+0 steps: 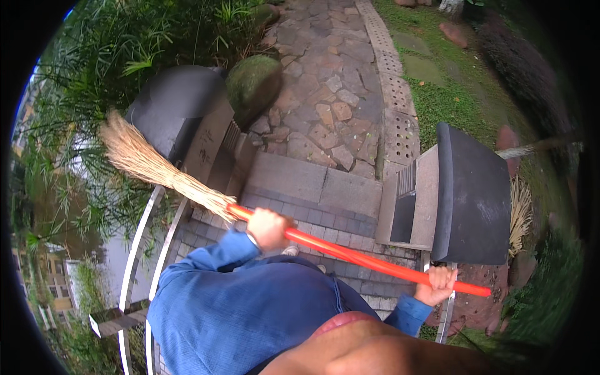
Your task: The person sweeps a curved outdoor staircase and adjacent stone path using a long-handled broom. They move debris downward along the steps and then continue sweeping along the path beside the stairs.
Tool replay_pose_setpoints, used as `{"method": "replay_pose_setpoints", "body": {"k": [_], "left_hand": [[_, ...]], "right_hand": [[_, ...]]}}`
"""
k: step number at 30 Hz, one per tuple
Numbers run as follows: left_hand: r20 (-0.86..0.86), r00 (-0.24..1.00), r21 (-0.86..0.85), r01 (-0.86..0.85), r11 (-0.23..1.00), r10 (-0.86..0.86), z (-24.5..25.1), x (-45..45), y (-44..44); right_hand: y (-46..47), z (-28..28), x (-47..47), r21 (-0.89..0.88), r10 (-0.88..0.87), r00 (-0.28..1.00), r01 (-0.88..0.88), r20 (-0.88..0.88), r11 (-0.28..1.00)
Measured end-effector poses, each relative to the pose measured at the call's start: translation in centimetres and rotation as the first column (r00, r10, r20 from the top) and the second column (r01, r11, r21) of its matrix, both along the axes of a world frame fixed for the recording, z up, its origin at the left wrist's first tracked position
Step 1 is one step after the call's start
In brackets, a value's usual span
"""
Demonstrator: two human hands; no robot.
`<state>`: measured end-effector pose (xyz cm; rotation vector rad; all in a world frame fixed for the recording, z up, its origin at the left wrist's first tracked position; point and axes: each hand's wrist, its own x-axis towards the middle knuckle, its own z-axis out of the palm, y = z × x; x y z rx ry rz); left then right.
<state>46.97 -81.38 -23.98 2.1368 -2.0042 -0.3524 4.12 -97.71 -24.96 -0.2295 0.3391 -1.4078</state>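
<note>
A straw broom with a red handle (349, 254) lies slantwise across the front of my body. My left hand (269, 229) is closed around the handle close to where the straw begins. Farther along, my right hand (436, 285) grips it near the free end, which sticks out past my fist. The broom's straw head (150, 161) points up to the left and overlaps the dark-capped pillar (180, 108) in view. Whether the straw touches that pillar, I cannot tell.
A second dark-capped pillar (473, 197) stands at right, with a straw bundle (520, 215) behind it. Metal railings (140, 243) run along the left, above water. Grey paving (314, 215) underfoot meets an irregular stone path (323, 93). A mossy boulder (255, 86) borders it.
</note>
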Motion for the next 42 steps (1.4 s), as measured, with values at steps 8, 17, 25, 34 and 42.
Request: {"method": "replay_pose_setpoints", "body": {"k": [8,17,25,34,42], "left_hand": [[0.026,0.929,-0.348,0.355,0.867,-0.37,-1.9,-2.4,-15.0],[-0.335,0.855,-0.309,0.299,0.903,-0.397,-15.0,-6.9,-19.8],[-0.518,0.849,0.314,0.306,0.899,-0.108,-28.4,-6.3,-23.3],[-0.397,0.916,-0.051,0.036,0.998,-0.054,-23.9,-5.7,-37.0],[-0.434,0.895,0.136,-0.051,0.989,0.106,-31.1,7.8,-37.8]], "right_hand": [[3.8,2.6,-5.7,-0.151,-0.402,0.914,0.404,0.049,0.902],[0.8,2.9,-6.0,-0.291,-0.39,0.911,0.341,-0.131,0.894],[-11.2,4.9,3.4,-0.33,-0.365,0.865,0.253,-0.343,0.91],[-22.8,10.0,1.9,-0.587,-0.273,0.906,0.033,-0.325,0.809],[-27.4,-1.0,16.1,-0.389,-0.13,0.848,-0.095,-0.513,0.916]]}}
